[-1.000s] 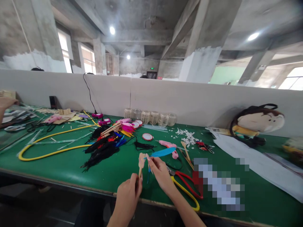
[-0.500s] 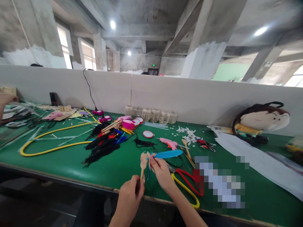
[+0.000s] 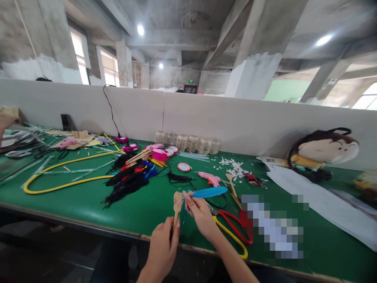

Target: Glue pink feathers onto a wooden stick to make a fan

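Observation:
Over the front edge of the green table (image 3: pixel 88 204), my left hand (image 3: pixel 162 245) pinches the lower end of a small wooden stick (image 3: pixel 176 206) and holds it upright. My right hand (image 3: pixel 202 216) is just to the right of it, fingers closed on the quill of a light blue feather (image 3: pixel 209 192) that points right; the quill end touches the stick's wide top.
Red and yellow scissors (image 3: pixel 232 228) lie by my right wrist. A pink glue gun (image 3: pixel 209 179), a pile of black and coloured feathers (image 3: pixel 129 177), a yellow hose (image 3: pixel 55 177), several jars (image 3: pixel 188 143) and a plush bag (image 3: pixel 324 151) are on the table. Another person's hand (image 3: pixel 6 120) shows far left.
The view tilted slightly upward. Both hands stay together with the stick and feather; the feather now lies a little lower and closer to the stick's top.

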The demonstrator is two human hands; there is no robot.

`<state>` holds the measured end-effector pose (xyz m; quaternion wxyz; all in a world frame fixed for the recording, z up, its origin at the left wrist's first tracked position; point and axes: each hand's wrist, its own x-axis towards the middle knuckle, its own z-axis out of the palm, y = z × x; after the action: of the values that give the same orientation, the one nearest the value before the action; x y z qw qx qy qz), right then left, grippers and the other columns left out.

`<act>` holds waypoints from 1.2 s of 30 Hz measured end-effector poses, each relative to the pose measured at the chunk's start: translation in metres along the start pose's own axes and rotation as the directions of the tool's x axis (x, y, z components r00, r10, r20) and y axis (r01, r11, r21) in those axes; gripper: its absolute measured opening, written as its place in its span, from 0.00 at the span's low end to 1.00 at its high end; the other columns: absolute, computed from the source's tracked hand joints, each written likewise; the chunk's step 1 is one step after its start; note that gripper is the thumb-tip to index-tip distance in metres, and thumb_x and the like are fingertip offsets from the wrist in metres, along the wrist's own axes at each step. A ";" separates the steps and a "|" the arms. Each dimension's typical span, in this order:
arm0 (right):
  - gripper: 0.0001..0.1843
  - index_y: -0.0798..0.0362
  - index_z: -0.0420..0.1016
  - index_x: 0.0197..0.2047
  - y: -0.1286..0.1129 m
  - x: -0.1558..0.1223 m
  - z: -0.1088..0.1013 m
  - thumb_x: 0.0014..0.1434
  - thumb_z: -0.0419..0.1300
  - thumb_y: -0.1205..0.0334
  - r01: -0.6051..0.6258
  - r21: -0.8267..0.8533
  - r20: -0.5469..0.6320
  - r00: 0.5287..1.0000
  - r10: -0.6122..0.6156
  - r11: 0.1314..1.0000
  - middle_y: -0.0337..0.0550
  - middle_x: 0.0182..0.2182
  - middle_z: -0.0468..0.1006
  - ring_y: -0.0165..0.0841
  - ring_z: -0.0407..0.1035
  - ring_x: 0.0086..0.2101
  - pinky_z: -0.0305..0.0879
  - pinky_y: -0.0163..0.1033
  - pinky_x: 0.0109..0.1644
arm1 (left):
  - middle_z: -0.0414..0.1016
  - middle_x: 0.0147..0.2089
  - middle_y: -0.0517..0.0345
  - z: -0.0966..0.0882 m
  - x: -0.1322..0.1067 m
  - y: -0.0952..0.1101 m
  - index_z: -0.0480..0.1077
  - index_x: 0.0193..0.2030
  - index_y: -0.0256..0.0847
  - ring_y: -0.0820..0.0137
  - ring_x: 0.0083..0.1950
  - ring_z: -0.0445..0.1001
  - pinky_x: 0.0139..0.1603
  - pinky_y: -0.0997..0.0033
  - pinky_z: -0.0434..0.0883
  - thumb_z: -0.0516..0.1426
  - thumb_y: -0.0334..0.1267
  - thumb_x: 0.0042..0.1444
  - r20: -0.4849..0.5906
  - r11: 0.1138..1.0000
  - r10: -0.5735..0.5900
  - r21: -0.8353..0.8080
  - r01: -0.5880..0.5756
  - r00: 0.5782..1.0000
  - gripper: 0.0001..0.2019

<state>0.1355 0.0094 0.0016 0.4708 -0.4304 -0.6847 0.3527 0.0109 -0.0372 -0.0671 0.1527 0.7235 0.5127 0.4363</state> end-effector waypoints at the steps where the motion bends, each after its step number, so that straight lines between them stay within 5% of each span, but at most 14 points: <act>1: 0.26 0.53 0.54 0.16 -0.001 0.000 0.001 0.57 0.46 0.43 0.000 -0.005 -0.007 1.000 0.000 1.000 0.34 0.15 0.55 0.24 0.50 0.18 0.47 0.33 0.21 | 0.69 0.22 0.60 0.001 0.000 -0.001 0.62 0.32 0.43 0.70 0.25 0.69 0.25 0.74 0.62 0.42 0.38 0.60 -0.008 1.000 0.007 -0.003 -0.007 1.000 0.10; 10: 0.23 0.52 0.55 0.17 -0.001 -0.002 0.008 0.58 0.45 0.47 0.052 -0.070 -0.051 0.997 -0.055 0.996 0.35 0.17 0.57 0.25 0.53 0.20 0.51 0.33 0.24 | 0.69 0.23 0.59 0.001 -0.001 -0.005 0.62 0.32 0.42 0.71 0.25 0.69 0.25 0.75 0.62 0.42 0.37 0.60 -0.037 0.998 0.037 -0.055 -0.039 0.999 0.11; 23: 0.25 0.53 0.59 0.21 0.002 -0.002 0.006 0.52 0.48 0.38 -0.056 0.145 0.047 0.998 0.049 0.988 0.33 0.17 0.56 0.24 0.50 0.19 0.48 0.31 0.22 | 0.65 0.20 0.62 0.001 -0.001 -0.001 0.60 0.29 0.42 0.72 0.23 0.66 0.23 0.76 0.59 0.42 0.38 0.60 -0.032 1.000 0.012 0.000 -0.012 0.999 0.11; 29: 0.21 0.54 0.61 0.23 0.005 -0.002 0.010 0.56 0.48 0.44 -0.064 0.051 0.006 0.998 0.064 0.997 0.33 0.17 0.57 0.25 0.51 0.20 0.48 0.32 0.23 | 0.65 0.19 0.62 0.003 -0.003 -0.002 0.59 0.28 0.43 0.71 0.22 0.67 0.23 0.75 0.59 0.43 0.37 0.60 -0.050 0.998 0.045 0.056 -0.042 0.998 0.10; 36: 0.24 0.52 0.56 0.18 0.013 -0.005 0.009 0.60 0.43 0.49 0.057 -0.293 -0.025 0.997 -0.067 0.954 0.36 0.16 0.59 0.27 0.55 0.21 0.49 0.33 0.25 | 0.66 0.20 0.62 0.005 -0.002 -0.006 0.58 0.29 0.43 0.71 0.22 0.67 0.23 0.75 0.59 0.42 0.35 0.60 -0.054 0.994 0.073 0.081 -0.068 0.996 0.10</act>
<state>0.1316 0.0093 -0.0140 0.4247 -0.4796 -0.7341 0.2253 0.0109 -0.0349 -0.0751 0.0941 0.7340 0.5077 0.4412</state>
